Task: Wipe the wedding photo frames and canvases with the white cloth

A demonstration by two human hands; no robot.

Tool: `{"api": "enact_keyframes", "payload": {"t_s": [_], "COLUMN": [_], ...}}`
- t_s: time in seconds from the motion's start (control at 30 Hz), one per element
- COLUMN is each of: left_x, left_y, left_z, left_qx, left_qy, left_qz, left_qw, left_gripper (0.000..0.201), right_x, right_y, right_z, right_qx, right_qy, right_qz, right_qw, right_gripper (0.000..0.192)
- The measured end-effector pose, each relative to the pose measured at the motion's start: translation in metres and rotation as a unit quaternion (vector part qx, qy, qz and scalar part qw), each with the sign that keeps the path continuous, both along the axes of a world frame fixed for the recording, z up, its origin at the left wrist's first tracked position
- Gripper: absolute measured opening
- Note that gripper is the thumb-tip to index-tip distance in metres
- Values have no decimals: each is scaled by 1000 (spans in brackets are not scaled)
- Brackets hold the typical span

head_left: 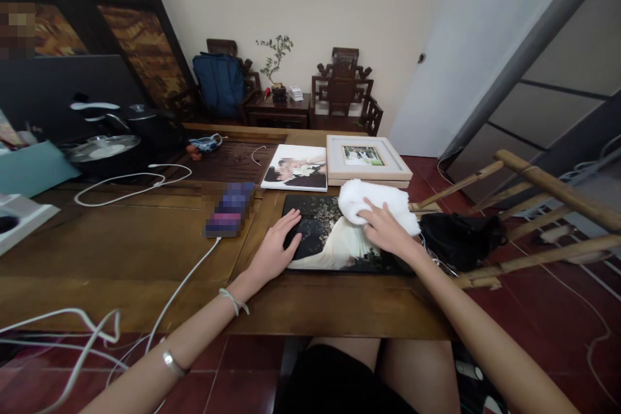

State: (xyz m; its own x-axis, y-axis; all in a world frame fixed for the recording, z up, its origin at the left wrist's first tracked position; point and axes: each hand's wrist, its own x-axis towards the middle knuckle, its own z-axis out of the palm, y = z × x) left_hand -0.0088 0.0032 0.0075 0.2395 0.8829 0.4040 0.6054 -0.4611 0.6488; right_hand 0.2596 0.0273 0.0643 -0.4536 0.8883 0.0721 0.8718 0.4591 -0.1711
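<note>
Dark photo panel on a table, with a white towel applied. The panel (334, 239), printed with a pale gown, lies flat near the front edge of the wooden table (272, 310). The left hand (279, 239) is spread, thumb apart, its fingertips on the panel's left edge; it grips nothing. The right hand (388, 229), fingers loosely bent and forefinger extended, rests on the bunched white towel (398, 199) over the panel's upper right; whether the thumb pinches it cannot be told. For good wiping, the left hand should steady the edge while the towel, kept flat, travels in light, overlapping strokes into the corners. Beyond lie a portrait print (295, 168) and a framed photograph (363, 156). The towel and right forearm conceal the panel's right side; the towel's underside is unseen. The phone (230, 210), to the left, is pixelated; both forearms are cut off below.
</note>
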Motion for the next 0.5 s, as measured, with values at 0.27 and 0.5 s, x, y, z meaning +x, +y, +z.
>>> {"api": "enact_keyframes", "payload": {"t_s": [0.27,0.5], "left_x": [-1,0], "left_y": [-3,1], "left_z": [10,3], "left_qx": [27,10], "left_qy": [-92,-19], "left_qz": [47,4], "left_qw": [994,1000], "left_gripper": [42,38], "right_x": [-73,-7], "right_y": [-44,-110], "right_z": [4,8], "right_qx": [-22,-72], "right_qy": [27,58], "right_qz": [178,180], "right_qw": [983,979], "right_gripper": [46,42]}}
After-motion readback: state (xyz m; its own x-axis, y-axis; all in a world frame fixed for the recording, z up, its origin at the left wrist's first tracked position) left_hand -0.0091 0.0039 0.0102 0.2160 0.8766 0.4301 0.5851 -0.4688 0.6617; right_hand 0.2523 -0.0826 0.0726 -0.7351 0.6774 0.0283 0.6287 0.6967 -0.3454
